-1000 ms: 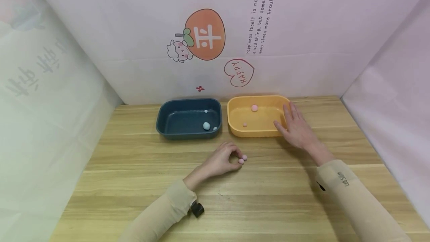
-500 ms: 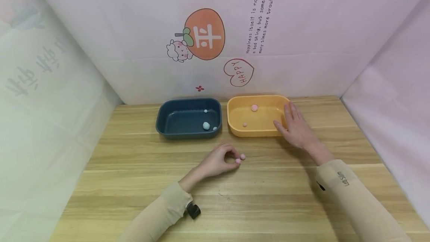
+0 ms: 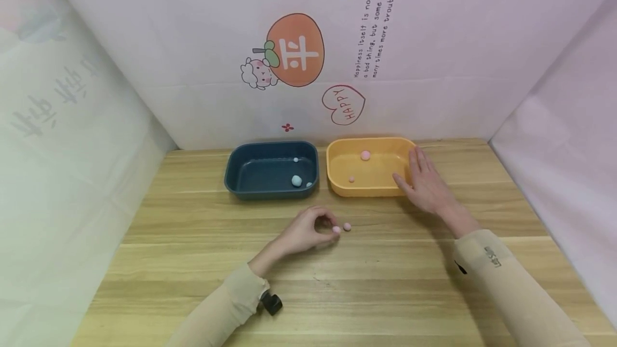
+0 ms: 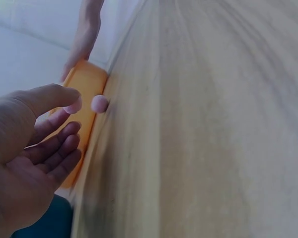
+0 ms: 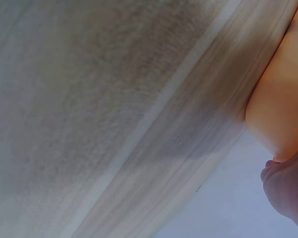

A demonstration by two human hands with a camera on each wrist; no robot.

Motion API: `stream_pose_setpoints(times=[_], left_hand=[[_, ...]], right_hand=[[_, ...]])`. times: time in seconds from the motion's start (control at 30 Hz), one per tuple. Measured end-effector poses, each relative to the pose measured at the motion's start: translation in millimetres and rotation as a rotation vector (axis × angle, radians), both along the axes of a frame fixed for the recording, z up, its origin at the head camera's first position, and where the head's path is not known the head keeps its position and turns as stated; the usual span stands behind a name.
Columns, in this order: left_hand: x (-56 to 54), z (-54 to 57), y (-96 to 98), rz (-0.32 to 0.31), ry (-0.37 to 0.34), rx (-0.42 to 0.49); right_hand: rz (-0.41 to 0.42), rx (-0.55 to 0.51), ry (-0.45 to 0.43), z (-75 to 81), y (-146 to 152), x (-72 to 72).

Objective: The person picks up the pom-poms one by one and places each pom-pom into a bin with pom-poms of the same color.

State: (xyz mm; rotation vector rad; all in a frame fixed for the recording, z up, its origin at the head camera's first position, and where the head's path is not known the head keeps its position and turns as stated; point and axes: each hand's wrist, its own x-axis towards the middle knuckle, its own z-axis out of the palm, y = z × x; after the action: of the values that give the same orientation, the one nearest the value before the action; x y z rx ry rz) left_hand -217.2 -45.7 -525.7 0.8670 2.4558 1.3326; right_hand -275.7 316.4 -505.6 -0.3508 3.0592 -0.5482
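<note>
My left hand (image 3: pixel 305 232) pinches a small pink ball (image 3: pixel 336 229) between thumb and forefinger, low over the wooden table. In the left wrist view that pink ball (image 4: pixel 73 105) shows at the thumb tip, the other fingers loosely bent below. A second pink ball (image 3: pixel 347 226) lies on the table just right of the pinched one, with a narrow gap between. My right hand (image 3: pixel 428 186) rests on the right end of the yellow bin (image 3: pixel 366 191), fingers fairly straight along the rim and thumb over the front wall. Part of the hand shows beside the bin (image 5: pixel 283 99) in the right wrist view.
Inside the yellow bin lie a larger pink ball (image 3: pixel 365 155) and a smaller one (image 3: pixel 351 179). Left of it stands a dark blue bin (image 3: pixel 270 195) with a pale blue ball (image 3: pixel 296 181) and two smaller pale ones. A printed white cloth (image 3: pixel 409 106) rises behind the table.
My left hand has drawn left with the pinched pink ball, and a gap has opened between it and the second pink ball. My right hand stays on the yellow bin.
</note>
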Motion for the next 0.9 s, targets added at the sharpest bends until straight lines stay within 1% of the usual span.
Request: stream_pose_setpoints(times=[0.1, 0.27, 0.47, 0.6, 0.9], left_hand=[[-0.2, 2.4, -2.4, 0.005, -0.002, 0.006], [-1.3, 8.5, -5.1, 0.035, -0.019, 0.009], [-4.7, 17.5, -6.3, 0.038, 0.006, 0.051], [-7.2, 22.2, -6.8, 0.047, 0.018, 0.063], [-13.1, 34.2, -4.2, 0.061, 0.013, 0.092]], right_hand=[[0.002, 0.001, 0.000, -0.4, 0.8, 1.4], [0.006, 0.008, -0.015, -2.9, 2.3, 2.7], [0.003, 0.008, -0.013, -3.9, 2.7, 2.5], [0.003, 0.015, -0.008, -3.8, 2.8, 2.0], [0.006, 0.017, 0.002, -2.5, 3.0, 0.3]])
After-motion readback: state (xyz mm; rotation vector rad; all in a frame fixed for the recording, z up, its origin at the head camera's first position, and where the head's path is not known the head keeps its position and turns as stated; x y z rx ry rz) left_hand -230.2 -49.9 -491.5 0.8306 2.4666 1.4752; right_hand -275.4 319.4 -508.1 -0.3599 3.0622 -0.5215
